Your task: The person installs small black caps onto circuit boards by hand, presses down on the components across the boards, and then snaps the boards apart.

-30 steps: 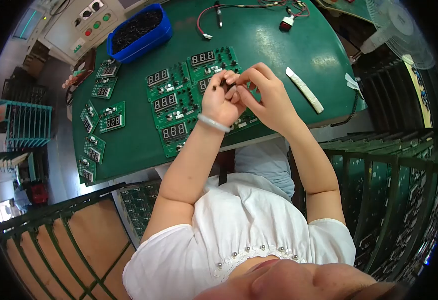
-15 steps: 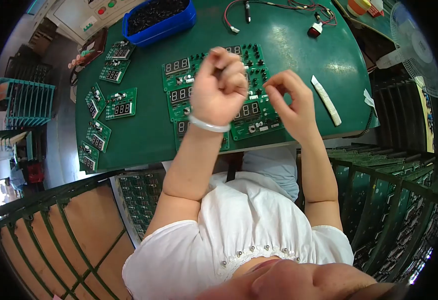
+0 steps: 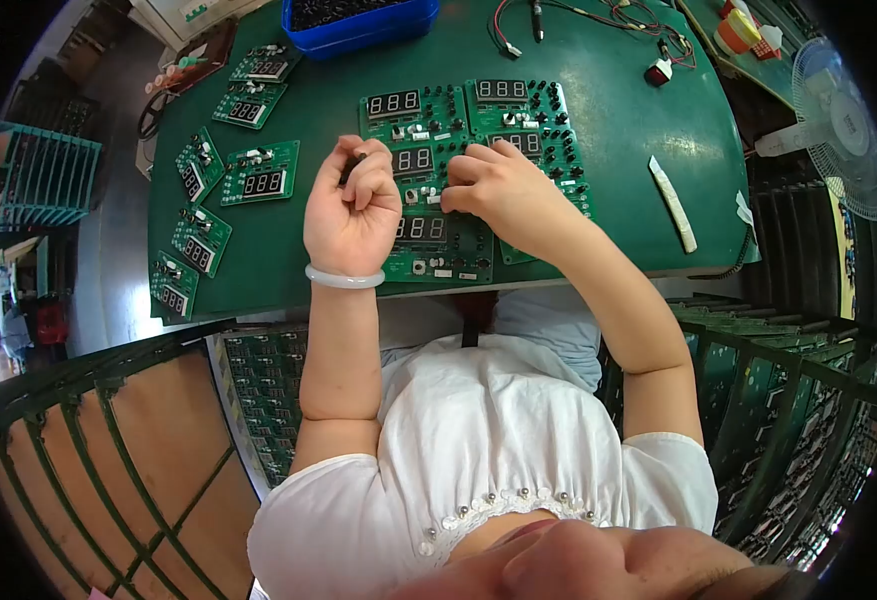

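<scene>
My left hand is turned palm up at the left edge of a block of circuit boards, fingers curled around small black parts. A white bangle circles that wrist. Over the middle of the block, my right hand points left with thumb and fingers pinched together; whatever lies between its fingertips is hidden. The green circuit boards lie side by side, each with a three-digit display. Upright black button parts stand in rows on their right portions.
Several loose circuit boards lie on the left of the green table. A blue bin of small black pieces stands at the back. Right are a whitish strip, wires with a red switch and a fan. Racks flank the seat.
My left hand has moved left off the middle of the boards, and black parts now show in its fingers. My right hand has moved left over the boards. The view has shifted slightly.
</scene>
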A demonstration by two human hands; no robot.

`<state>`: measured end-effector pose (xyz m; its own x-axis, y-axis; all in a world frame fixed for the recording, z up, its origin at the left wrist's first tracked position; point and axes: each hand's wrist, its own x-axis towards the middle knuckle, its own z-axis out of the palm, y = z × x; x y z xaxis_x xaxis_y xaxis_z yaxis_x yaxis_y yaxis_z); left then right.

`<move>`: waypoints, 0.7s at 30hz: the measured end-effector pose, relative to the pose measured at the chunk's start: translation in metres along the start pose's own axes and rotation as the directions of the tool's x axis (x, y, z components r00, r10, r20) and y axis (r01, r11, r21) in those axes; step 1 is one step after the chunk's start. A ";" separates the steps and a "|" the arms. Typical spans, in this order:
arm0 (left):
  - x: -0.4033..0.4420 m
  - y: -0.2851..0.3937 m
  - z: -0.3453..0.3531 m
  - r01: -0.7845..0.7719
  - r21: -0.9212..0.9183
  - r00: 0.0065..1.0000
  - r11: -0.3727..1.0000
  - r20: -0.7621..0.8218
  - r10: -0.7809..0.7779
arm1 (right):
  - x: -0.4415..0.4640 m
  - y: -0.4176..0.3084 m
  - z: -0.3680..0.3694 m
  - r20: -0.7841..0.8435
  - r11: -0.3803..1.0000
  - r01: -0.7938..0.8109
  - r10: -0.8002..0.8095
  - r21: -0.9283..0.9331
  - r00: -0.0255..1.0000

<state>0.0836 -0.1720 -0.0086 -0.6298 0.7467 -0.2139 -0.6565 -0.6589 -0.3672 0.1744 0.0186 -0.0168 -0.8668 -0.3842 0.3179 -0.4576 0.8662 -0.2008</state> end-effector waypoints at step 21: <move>0.031 -0.076 -0.039 0.179 0.212 0.981 0.961 -0.109 -0.159 | -0.030 0.024 -0.043 -0.221 0.765 -0.225 0.432 0.603 0.874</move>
<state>0.1299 -0.0950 -0.0222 -0.4682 0.8474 -0.2503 -0.8316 -0.5184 -0.1994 0.1983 0.0650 0.0086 -0.9116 0.1087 0.3964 -0.2746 0.5566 -0.7841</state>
